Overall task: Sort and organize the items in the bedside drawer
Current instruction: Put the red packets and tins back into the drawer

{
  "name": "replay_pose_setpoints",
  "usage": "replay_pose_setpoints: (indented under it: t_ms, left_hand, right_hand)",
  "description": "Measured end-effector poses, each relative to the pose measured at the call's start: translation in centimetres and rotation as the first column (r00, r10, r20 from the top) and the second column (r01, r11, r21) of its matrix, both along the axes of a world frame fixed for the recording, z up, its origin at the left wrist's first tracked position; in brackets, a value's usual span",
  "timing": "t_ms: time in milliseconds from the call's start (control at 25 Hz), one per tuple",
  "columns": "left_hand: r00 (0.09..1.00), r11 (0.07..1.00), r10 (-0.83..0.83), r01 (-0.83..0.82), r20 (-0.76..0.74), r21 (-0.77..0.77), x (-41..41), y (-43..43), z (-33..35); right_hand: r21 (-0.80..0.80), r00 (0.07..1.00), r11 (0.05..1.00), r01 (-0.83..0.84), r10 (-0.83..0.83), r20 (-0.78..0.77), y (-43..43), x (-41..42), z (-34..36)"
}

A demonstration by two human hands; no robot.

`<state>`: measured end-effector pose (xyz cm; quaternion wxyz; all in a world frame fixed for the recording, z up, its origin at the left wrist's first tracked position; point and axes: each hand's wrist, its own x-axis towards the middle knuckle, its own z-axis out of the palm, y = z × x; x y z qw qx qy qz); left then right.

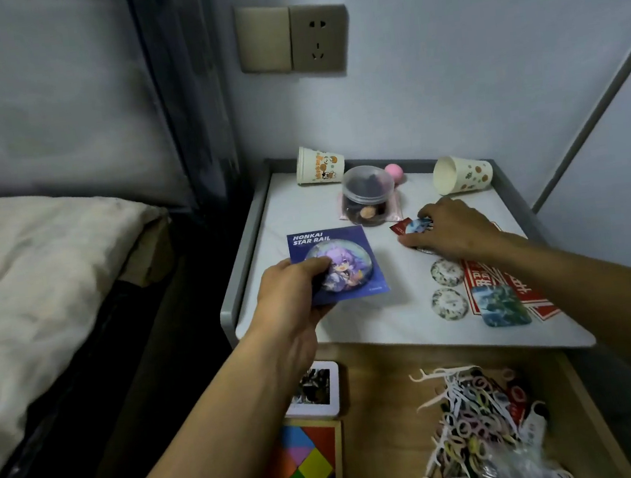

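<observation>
Here, seen from the head camera, a person works over a nightstand [302,208] with its drawer [384,408] pulled open below.

The left hand [292,292] pinches a blue card [342,263] by its near corner, thumb on top and the other fingers curled beneath. The card is marked "Honkai Star Rail", carries a domed round picture, and is held above the left side of the top.

The right hand [450,229] reaches across to the right side. Its fingers are bent over a small round badge [418,226], with the thumb at the badge's near edge. The badge lies on the top, partly over a red slip [401,226].

Near that wrist lie two pale discs [446,272], red paper strips [507,280] and a blue-green tile [504,304]. At the back, two paper cups [319,164] [462,174] lie on their sides. Between them stands a clear lidded jar [368,195], with a pink ball [395,172] just behind it.

In the drawer, a heap of floss picks and hair ties [472,417] fills the right half. On the left are a coloured tangram [305,472] and a white-framed picture [317,390], both partly hidden by the left forearm.

A bed [34,270] lies to the left, and a socket [318,40] sits on the wall above.
</observation>
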<state>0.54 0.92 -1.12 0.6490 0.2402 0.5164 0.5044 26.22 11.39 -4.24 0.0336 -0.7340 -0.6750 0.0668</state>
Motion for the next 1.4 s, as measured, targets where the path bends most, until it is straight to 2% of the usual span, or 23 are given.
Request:
replay_pose_setpoints:
  t_ms: [160, 400, 720, 800, 880, 1040, 1080, 1160, 1280, 1360, 1400]
  left_hand:
    - [1.000, 0.999, 0.004, -0.003, 0.025, -0.049, -0.3, 0.2, -0.2]
    - [1.000, 0.998, 0.005, -0.005, 0.006, -0.062, -0.7, 0.3, -0.6]
    - [0.999, 0.998, -0.005, 0.002, -0.034, -0.060, -0.6, -0.1, -0.7]
    - [0.999, 0.998, -0.017, 0.015, -0.034, -0.064, -0.4, -0.2, -0.7]
    - [0.998, 0.997, -0.033, 0.030, -0.046, -0.068, -0.3, -0.3, -0.8]
    - [0.995, 0.996, -0.065, 0.060, -0.078, -0.059, 0.0, -1.0, -1.1]
    - [0.994, 0.996, -0.069, 0.064, -0.084, -0.058, 0.2, -1.1, -1.1]
    - [0.991, 0.994, -0.097, 0.093, -0.090, -0.051, 0.8, -1.6, -1.0]
    - [0.983, 0.988, -0.155, 0.153, -0.094, -0.034, 1.8, -2.3, -0.7]
    - [0.978, 0.983, -0.182, 0.182, -0.104, -0.013, 2.6, -3.1, -0.6]
    - [0.977, 0.983, -0.184, 0.185, -0.109, -0.001, 2.9, -3.4, -0.7]
  right_hand:
    - [-0.040, 0.997, 0.998, 0.050, -0.048, 0.053, 1.6, -2.1, 0.5]
    - [-0.158, 0.993, 0.986, 0.057, -0.073, -0.097, 2.7, -3.0, 0.5]
    - [0.101, 0.932, 0.995, 0.020, 0.018, -0.362, 1.6, -3.2, 0.4]
    - [0.135, 0.883, 0.990, 0.047, 0.022, -0.470, 1.4, -3.1, 0.6]
    - [0.178, 0.788, 0.978, 0.108, 0.025, -0.616, 1.0, -3.1, 1.2]
    - [0.296, 0.612, 0.892, 0.343, 0.026, -0.790, -2.2, -2.4, 2.7]
    - [0.278, 0.607, 0.889, 0.364, 0.000, -0.795, -3.7, -1.8, 2.9]
    - [0.182, 0.688, 0.932, 0.312, -0.090, -0.721, -7.1, 0.0, 2.8]
    - [-0.060, 0.881, 0.981, 0.186, -0.194, -0.433, -12.2, 2.1, 2.7]
    - [-0.175, 0.939, 0.966, 0.189, -0.230, -0.255, -14.3, 2.7, 2.2]
    - [-0.187, 0.948, 0.962, 0.199, -0.238, -0.213, -14.6, 2.7, 1.7]
